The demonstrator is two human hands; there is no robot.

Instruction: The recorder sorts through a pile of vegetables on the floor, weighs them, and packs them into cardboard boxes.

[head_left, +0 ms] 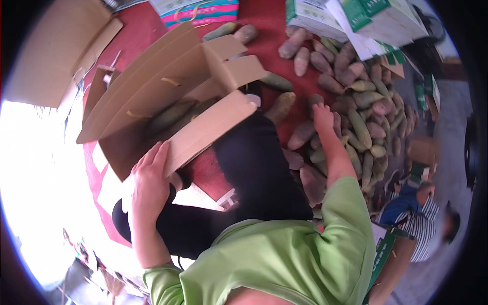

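An open brown cardboard box (pixel 213 127) lies tilted across the left, with several long green radishes (pixel 170 116) inside. My left hand (pixel 150 175) has its fingers laid along the box's near wall, gripping the edge; the thumb is hidden. To the right spreads a large pile of green and reddish radishes (pixel 360 129). At the pile's left side, my right hand (pixel 323 118) is closed at the end of a reddish-brown radish (pixel 315 99). Its fingertips are partly hidden.
A red cloth (pixel 264 43) lies under the box and pile. Loose radishes (pixel 280 108) rest near my dark-trousered leg (pixel 254 157). White-and-green cartons (pixel 378 25) stand at the back right; another brown box (pixel 61 46) is far left. A person in a striped shirt (pixel 419 226) is at the right.
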